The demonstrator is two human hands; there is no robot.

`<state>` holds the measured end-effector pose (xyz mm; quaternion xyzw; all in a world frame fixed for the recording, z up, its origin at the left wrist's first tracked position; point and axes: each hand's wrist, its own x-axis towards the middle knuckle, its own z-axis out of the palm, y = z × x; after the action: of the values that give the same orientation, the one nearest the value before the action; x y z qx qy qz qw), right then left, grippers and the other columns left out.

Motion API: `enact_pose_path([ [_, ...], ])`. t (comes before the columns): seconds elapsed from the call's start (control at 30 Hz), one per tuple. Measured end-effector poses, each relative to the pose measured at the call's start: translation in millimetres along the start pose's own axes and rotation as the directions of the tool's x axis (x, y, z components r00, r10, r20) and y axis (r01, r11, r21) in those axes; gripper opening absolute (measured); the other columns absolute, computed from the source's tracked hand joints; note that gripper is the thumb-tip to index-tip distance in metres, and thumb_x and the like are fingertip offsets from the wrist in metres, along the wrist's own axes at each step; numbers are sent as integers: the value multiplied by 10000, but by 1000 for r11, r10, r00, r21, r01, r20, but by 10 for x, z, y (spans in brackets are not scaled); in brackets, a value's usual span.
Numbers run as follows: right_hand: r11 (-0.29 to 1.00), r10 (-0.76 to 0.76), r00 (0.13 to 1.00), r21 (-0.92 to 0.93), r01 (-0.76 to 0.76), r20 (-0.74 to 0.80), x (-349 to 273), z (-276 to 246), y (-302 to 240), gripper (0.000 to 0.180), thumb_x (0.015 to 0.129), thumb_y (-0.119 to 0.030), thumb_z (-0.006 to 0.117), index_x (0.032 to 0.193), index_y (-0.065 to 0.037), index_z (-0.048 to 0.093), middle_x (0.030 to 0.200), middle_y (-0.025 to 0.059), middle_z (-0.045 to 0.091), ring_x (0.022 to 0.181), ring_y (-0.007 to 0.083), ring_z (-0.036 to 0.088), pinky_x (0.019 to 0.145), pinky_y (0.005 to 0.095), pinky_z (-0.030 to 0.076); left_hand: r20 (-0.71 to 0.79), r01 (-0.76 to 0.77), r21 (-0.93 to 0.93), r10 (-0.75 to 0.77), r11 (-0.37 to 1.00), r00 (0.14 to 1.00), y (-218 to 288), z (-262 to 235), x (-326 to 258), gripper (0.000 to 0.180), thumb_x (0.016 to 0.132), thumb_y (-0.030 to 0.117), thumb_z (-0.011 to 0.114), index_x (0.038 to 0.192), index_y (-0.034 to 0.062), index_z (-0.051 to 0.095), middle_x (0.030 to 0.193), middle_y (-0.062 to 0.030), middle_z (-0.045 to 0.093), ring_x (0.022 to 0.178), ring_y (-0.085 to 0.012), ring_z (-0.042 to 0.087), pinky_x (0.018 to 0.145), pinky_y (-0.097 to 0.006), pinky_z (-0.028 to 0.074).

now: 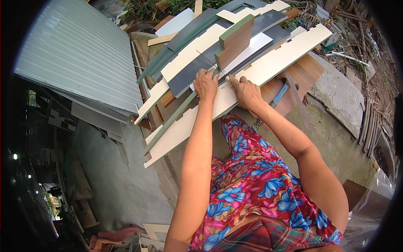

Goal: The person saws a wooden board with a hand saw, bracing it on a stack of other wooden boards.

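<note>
Cream boards with green edges and notched sides lie across a stack of panels in front of me. My left hand (205,85) is closed round the upper end of a narrow green-edged strip (172,119), which slants down to the left over a long cream board (289,58). Beside it my right hand (248,93) rests on that board, fingers bent together in a pinch; a small pale bit shows at the fingertips, too small to name. A thin dark rod or wire (205,57) sticks up between the hands. Just beyond stands an upright brown board (237,40) with a green edge.
Dark grey panels (201,35) lie farther back in the stack. A tool with a worn blue handle (279,95) lies on a wood-grain board (308,69) at right. Corrugated metal sheeting (79,54) is at left. Debris and thin sticks (369,126) lie at the far right.
</note>
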<state>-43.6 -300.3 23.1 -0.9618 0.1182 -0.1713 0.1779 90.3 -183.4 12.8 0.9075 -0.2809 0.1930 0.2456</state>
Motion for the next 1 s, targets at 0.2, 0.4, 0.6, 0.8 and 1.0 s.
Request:
enact_pose_path([
  [0.2,999,24,988,31,-29,150,-308,-375,20,535,881,-44,490,1411,-115,506,970,224,610,851,403,677,723,491,543,1,11,-17,-11,1000,1000,-10,-41,12,281,774,235,797,1036,146,749,1009,-66,612,1004,-288,591,806,-442,459],
  [0.4,998,24,998,54,-27,57,272,20,-17,467,951,-105,452,1413,-141,515,976,206,610,899,392,654,758,492,511,13,-22,-15,22,1000,1000,29,-30,41,255,801,256,771,1033,151,753,928,-83,610,950,-311,614,784,-460,490],
  [0.6,999,-36,999,31,36,-13,-19,-15,1,473,888,-46,492,1354,-101,552,947,209,603,841,379,670,684,491,532,39,-22,-39,24,999,999,-9,-76,22,254,783,244,791,1011,140,751,944,-93,626,947,-316,611,780,-464,487],
  [0.8,998,35,987,43,-43,158,-417,-430,-3,534,873,-47,504,1403,-106,534,977,220,608,859,389,676,704,483,537,35,-44,-41,45,998,998,-22,-124,39,235,791,252,783,991,133,750,920,-103,621,931,-327,608,772,-467,489],
  [1.0,998,45,997,38,-47,62,150,-50,-30,455,937,-113,488,1390,-119,534,972,209,612,870,392,660,718,489,511,56,-52,-69,56,996,997,4,-73,56,245,804,259,772,1018,141,756,937,-104,625,943,-331,609,780,-467,493],
])
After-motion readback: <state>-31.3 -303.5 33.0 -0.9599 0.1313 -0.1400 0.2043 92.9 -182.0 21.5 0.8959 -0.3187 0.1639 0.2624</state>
